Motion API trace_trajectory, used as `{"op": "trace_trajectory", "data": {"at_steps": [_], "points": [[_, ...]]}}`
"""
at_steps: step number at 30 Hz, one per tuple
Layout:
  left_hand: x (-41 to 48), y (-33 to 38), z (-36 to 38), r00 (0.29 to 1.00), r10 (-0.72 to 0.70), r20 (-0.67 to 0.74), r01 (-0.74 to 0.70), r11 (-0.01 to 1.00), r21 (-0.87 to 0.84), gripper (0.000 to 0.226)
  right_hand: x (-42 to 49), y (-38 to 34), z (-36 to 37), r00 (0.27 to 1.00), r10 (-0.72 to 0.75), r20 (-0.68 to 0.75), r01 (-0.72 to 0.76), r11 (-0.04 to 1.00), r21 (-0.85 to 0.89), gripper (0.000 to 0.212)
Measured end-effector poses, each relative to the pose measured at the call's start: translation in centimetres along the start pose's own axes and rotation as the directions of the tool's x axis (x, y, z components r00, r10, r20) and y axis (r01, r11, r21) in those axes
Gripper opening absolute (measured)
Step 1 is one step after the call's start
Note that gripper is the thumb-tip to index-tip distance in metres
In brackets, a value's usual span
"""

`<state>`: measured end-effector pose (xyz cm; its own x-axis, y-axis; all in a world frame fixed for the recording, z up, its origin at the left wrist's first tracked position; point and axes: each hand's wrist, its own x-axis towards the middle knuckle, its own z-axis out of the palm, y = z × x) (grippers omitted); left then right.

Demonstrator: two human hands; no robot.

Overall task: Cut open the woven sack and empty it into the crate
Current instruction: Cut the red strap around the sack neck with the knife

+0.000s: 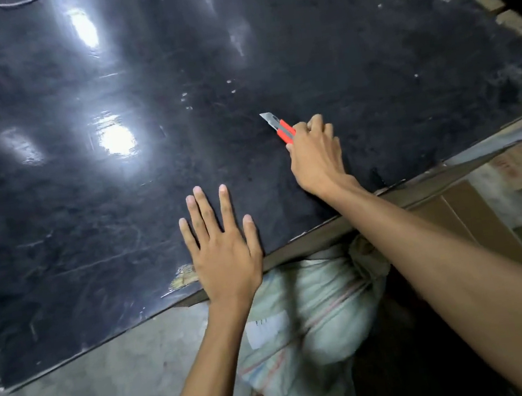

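Clenching the knife [280, 126] in my right grip [315, 155], blade pointing away, I see the sack [307, 317] lying below and behind it, off the counter [152, 178] edge, long axis toward me, nearer my flat, empty left grip [222, 245]; no crate shows.

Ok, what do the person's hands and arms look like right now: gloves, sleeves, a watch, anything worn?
Nothing worn shows. The left hand and right hand are bare, without gloves, and no rings are visible. Both forearms are uncovered right to the frame's lower edge: no sleeves, watch, wristband or markings. Whether sleeves begin higher up cannot be told.
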<state>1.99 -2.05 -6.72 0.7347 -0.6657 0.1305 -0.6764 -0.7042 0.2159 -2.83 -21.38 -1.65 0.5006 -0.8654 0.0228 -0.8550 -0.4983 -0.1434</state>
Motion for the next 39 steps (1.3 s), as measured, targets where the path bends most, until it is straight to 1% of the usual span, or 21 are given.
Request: {"op": "trace_trajectory", "data": {"at_steps": [3, 6, 9, 12, 15, 17, 19, 21, 23, 25, 27, 29, 31, 33, 35, 37, 39], "points": [[0.1, 0.1, -0.3, 1.0, -0.011, 0.023, 0.011, 1.0, -0.013, 0.062, -3.2, 0.8, -2.0, 1.0, -0.005, 0.006, 0.004, 0.996, 0.086, 0.033], [-0.2, 0.0, -0.7, 0.998, -0.009, 0.059, 0.011, 0.999, -0.035, 0.061, -8.6, 2.2, -3.7, 1.0, -0.021, 0.004, 0.02, 0.991, 0.131, 0.03], [-2.9, 0.8, -1.1, 0.995, -0.016, 0.098, 0.02, 0.999, -0.035, 0.062, -14.9, 4.2, -5.1, 1.0, -0.025, 0.013, 0.022, 0.983, 0.18, 0.029], [-6.9, 1.7, -1.5, 0.994, -0.006, 0.107, 0.006, 1.0, -0.006, 0.066, -21.0, 6.6, -5.8, 0.998, -0.039, 0.04, 0.029, 0.976, 0.214, 0.026], [-10.1, 3.1, -1.5, 0.998, 0.003, 0.068, -0.002, 1.0, -0.008, 0.071, -26.3, 9.4, -5.2, 0.998, -0.018, 0.053, 0.004, 0.969, 0.246, 0.025], [-11.8, 4.4, -0.9, 0.999, -0.012, 0.046, 0.013, 1.0, -0.015, 0.077, -29.3, 11.4, -3.4, 0.997, 0.026, 0.077, -0.045, 0.966, 0.254, 0.026], [-13.7, 5.5, 0.5, 0.999, 0.005, 0.039, -0.006, 1.0, 0.015, 0.08, -31.7, 13.6, -0.6, 0.99, 0.08, 0.114, -0.107, 0.96, 0.257, 0.027], [-15.6, 6.1, 3.4, 0.996, 0.039, 0.079, -0.041, 0.999, 0.024, 0.083, -33.5, 15.6, 3.0, 0.982, 0.117, 0.148, -0.15, 0.96, 0.238, 0.03], [-17.5, 6.3, 7.6, 0.981, 0.094, 0.17, -0.098, 0.995, 0.011, 0.083, -34.6, 17.5, 7.1, 0.979, 0.133, 0.153, -0.166, 0.958, 0.234, 0.031], [-19.7, 6.7, 12.8, 0.944, 0.185, 0.273, -0.182, 0.983, -0.037, 0.08, -35.2, 19.5, 11.6, 0.976, 0.167, 0.143, -0.196, 0.953, 0.23, 0.031], [-21.5, 7.1, 18.4, 0.904, 0.261, 0.339, -0.253, 0.965, -0.068, 0.075, -35.4, 21.5, 16.3, 0.967, 0.222, 0.124, -0.245, 0.943, 0.226, 0.029], [-22.7, 7.8, 24.2, 0.877, 0.315, 0.363, -0.307, 0.948, -0.08, 0.07, -35.4, 23.7, 21.1, 0.949, 0.296, 0.105, -0.313, 0.924, 0.221, 0.027], [-23.3, 9.1, 29.6, 0.863, 0.377, 0.337, -0.365, 0.925, -0.101, 0.071, -35.1, 26.2, 25.7, 0.935, 0.35, 0.062, -0.354, 0.905, 0.236, 0.027], [-23.3, 10.9, 34.6, 0.858, 0.42, 0.294, -0.401, 0.907, -0.126, 0.081, -34.9, 28.9, 29.8, 0.925, 0.38, -0.014, -0.362, 0.892, 0.269, 0.028], [-23.1, 13.0, 39.0, 0.862, 0.423, 0.279, -0.387, 0.905, -0.176, 0.093, -34.6, 31.6, 33.3, 0.901, 0.423, -0.102, -0.378, 0.877, 0.298, 0.028], [-23.3, 15.4, 42.8, 0.875, 0.386, 0.292, -0.337, 0.919, -0.206, 0.117, -34.3, 33.9, 36.5, 0.866, 0.472, -0.168, -0.395, 0.85, 0.349, 0.028], [-23.7, 17.8, 46.3, 0.884, 0.34, 0.321, -0.276, 0.933, -0.229, 0.14, -34.3, 35.6, 39.1, 0.831, 0.521, -0.197, -0.424, 0.821, 0.382, 0.031]]}}
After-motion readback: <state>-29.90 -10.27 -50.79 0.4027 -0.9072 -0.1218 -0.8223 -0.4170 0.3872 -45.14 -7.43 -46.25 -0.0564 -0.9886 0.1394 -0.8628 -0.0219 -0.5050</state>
